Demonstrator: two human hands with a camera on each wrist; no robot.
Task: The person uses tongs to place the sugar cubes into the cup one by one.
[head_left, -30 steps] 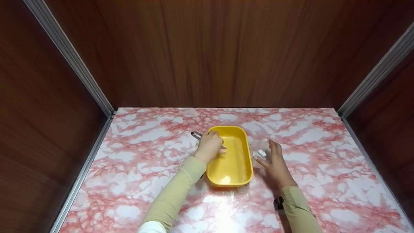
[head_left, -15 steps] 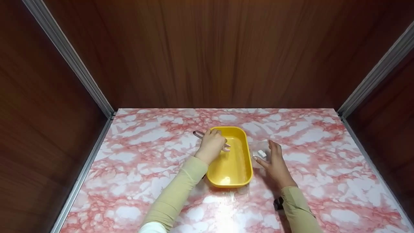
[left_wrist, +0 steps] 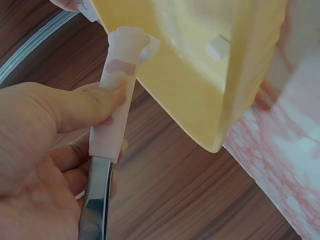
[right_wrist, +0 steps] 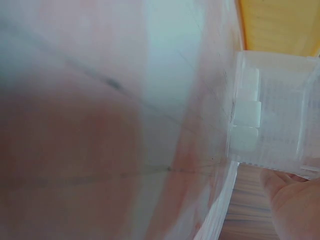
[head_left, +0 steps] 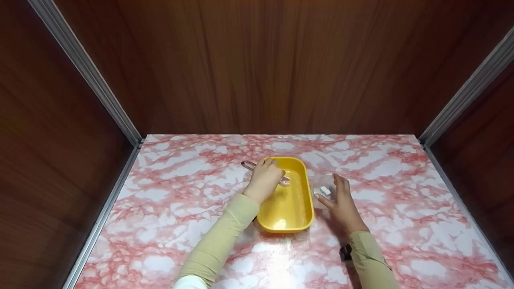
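A person's left hand [head_left: 264, 180] pinches a pair of tongs [left_wrist: 106, 142], with pink patterned arms and a metal handle, between thumb and fingers. The tong tips are over a rectangular yellow tray [head_left: 287, 206], which stands on a red-and-white marbled table [head_left: 172, 188]. A small white piece [left_wrist: 151, 48] shows beside the tips; whether the tongs grip it, I cannot tell. The left wrist view shows a white cube [left_wrist: 217, 48] inside the tray. Just right of the tray is a clear plastic container [right_wrist: 282, 115] with white blocks [right_wrist: 247, 114] in a row. The right hand [head_left: 343, 204] is spread at this container, thumb apart from the fingers. Wood-grain panels [head_left: 257, 68] stand behind the table.
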